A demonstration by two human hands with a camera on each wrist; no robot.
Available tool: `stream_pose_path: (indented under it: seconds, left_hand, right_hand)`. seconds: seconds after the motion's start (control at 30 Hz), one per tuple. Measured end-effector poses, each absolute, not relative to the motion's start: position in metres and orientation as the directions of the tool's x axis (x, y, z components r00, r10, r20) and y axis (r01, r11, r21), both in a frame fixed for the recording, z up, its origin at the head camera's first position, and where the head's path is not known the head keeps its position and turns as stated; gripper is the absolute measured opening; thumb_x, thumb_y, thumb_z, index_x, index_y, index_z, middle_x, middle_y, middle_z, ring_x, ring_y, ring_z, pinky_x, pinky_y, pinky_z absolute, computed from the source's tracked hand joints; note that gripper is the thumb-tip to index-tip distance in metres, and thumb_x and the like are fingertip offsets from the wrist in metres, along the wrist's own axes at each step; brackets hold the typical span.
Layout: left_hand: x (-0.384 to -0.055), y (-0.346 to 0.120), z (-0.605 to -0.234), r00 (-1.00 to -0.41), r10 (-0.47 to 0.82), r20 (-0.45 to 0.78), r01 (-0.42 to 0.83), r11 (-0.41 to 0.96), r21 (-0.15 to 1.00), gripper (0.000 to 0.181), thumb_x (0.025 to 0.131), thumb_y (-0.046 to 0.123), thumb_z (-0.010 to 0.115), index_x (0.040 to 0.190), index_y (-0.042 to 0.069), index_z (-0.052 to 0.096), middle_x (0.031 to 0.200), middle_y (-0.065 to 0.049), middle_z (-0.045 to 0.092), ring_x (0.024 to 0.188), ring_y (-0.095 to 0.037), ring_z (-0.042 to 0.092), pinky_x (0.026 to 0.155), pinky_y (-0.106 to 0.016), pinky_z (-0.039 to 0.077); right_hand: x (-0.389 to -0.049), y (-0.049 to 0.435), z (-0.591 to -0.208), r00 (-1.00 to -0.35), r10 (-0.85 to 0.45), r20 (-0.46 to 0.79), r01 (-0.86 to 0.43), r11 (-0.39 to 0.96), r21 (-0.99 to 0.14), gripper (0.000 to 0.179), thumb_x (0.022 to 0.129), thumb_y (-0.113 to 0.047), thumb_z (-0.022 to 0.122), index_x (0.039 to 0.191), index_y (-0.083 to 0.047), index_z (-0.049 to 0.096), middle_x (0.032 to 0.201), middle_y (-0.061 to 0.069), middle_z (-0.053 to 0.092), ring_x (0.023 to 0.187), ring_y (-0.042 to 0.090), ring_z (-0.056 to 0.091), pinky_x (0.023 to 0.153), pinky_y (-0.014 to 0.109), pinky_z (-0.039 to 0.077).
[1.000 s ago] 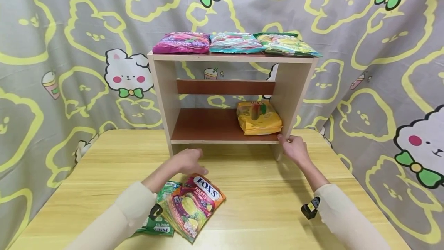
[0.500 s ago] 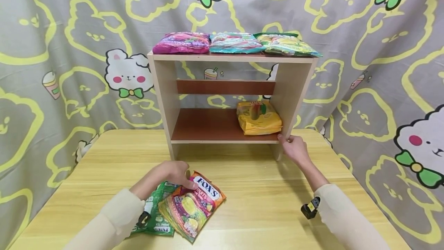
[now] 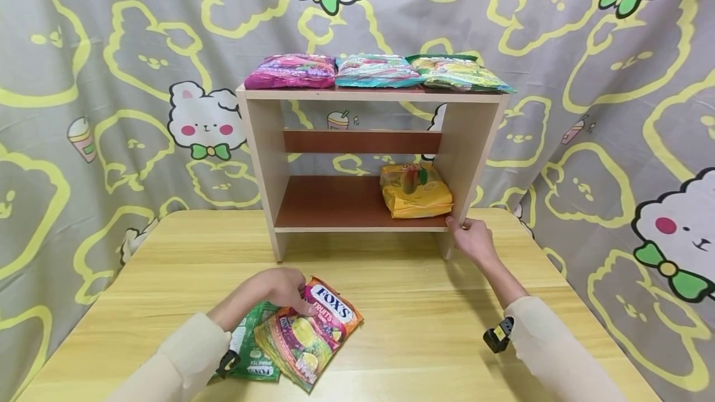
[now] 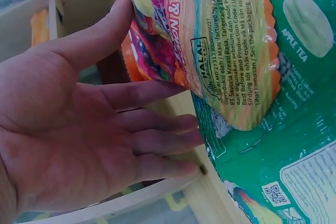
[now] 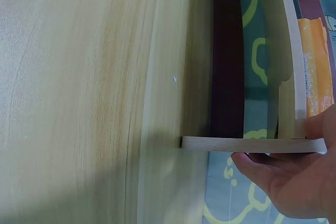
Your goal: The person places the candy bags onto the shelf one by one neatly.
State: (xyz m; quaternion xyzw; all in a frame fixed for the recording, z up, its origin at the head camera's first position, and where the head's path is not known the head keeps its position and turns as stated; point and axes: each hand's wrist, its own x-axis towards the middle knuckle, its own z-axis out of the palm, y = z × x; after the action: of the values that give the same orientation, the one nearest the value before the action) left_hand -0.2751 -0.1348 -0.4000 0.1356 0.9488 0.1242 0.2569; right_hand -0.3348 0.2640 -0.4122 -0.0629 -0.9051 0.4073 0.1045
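Note:
My left hand [image 3: 282, 290] pinches the upper left edge of an orange and purple Fox's Fruits candy bag [image 3: 304, 337]. In the left wrist view the thumb lies on the bag's face, the index finger goes under its edge, and the other fingers stretch out below. A green Fox's Spring Tea candy bag [image 3: 257, 361] lies partly beneath it on the table. My right hand [image 3: 473, 242] holds the right side panel of a small wooden shelf [image 3: 472, 147], low at its front edge. In the right wrist view thumb and fingers [image 5: 252, 169] sit on opposite sides of that panel.
A yellow bag with a mango picture [image 3: 419, 197] stands at the right end of the shelf's middle board. Along the top lie a purple bag [image 3: 293, 72], a light blue bag [image 3: 380, 72] and a yellow-green bag [image 3: 458, 73]. A patterned curtain [image 3: 139, 141] hangs behind the table [image 3: 413, 334].
My left hand has come back from near the shelf's left foot, toward me and leftward, and has taken the Fox's Fruits candy bag by its edge. The right hand stays on the panel.

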Motion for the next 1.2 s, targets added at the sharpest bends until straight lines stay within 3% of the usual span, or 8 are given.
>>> stream_pose_path:
  seconds: [0.2, 0.53, 0.77, 0.93, 1.2]
  left_hand:
    - [-0.2759, -0.1325, -0.4020, -0.840, 0.294, -0.457, 0.155, 0.936, 0.317, 0.052, 0.082, 0.039, 0.083, 0.113, 0.001, 0.066, 0.098, -0.007, 0.066, 0.092, -0.022, 0.062, 0.093, -0.048, 0.056]
    - [-0.2784, -0.1299, -0.4056, -0.856, 0.300, -0.421, 0.163, 0.929, 0.331, 0.045, 0.080, 0.033, 0.086, 0.104, 0.001, 0.065, 0.091, -0.007, 0.064, 0.085, -0.022, 0.061, 0.085, -0.044, 0.058]
    - [-0.2801, -0.1274, -0.4049, -0.875, 0.307, -0.374, 0.180, 0.924, 0.337, 0.048, 0.079, 0.034, 0.086, 0.107, 0.001, 0.065, 0.092, -0.007, 0.064, 0.084, -0.021, 0.062, 0.084, -0.043, 0.058]
    - [-0.2801, -0.1259, -0.4044, -0.896, 0.317, -0.311, 0.185, 0.902, 0.390, 0.044, 0.079, 0.027, 0.087, 0.107, 0.004, 0.063, 0.092, -0.007, 0.064, 0.084, -0.021, 0.061, 0.082, -0.040, 0.058]
    - [-0.2832, -0.1258, -0.4071, -0.911, 0.349, -0.218, 0.229, 0.871, 0.434, 0.049, 0.083, 0.026, 0.084, 0.121, 0.010, 0.058, 0.101, -0.007, 0.067, 0.092, -0.022, 0.063, 0.087, -0.045, 0.058]
  right_hand:
    - [-0.3350, 0.2632, -0.4133, -0.972, 0.193, 0.132, 0.029, 0.660, -0.750, 0.055, 0.101, -0.046, 0.050, 0.093, 0.004, 0.071, 0.079, 0.021, 0.073, 0.063, 0.016, 0.061, 0.052, 0.030, 0.042]
    - [-0.3348, 0.2626, -0.4138, -0.968, 0.215, 0.132, 0.046, 0.665, -0.745, 0.054, 0.100, -0.046, 0.051, 0.100, 0.003, 0.073, 0.077, 0.016, 0.074, 0.066, 0.017, 0.063, 0.054, 0.030, 0.044]
    - [-0.3351, 0.2635, -0.4119, -0.971, 0.203, 0.129, 0.042, 0.671, -0.740, 0.052, 0.101, -0.047, 0.050, 0.091, -0.001, 0.071, 0.075, 0.014, 0.072, 0.066, 0.016, 0.062, 0.054, 0.030, 0.044]
    - [-0.3358, 0.2637, -0.4123, -0.971, 0.201, 0.130, 0.041, 0.675, -0.737, 0.053, 0.101, -0.048, 0.050, 0.096, 0.000, 0.073, 0.077, 0.015, 0.074, 0.067, 0.016, 0.062, 0.055, 0.030, 0.044]
    - [-0.3365, 0.2649, -0.4133, -0.974, 0.190, 0.121, 0.038, 0.668, -0.743, 0.055, 0.102, -0.047, 0.049, 0.104, 0.003, 0.073, 0.076, 0.018, 0.073, 0.065, 0.018, 0.063, 0.052, 0.030, 0.043]
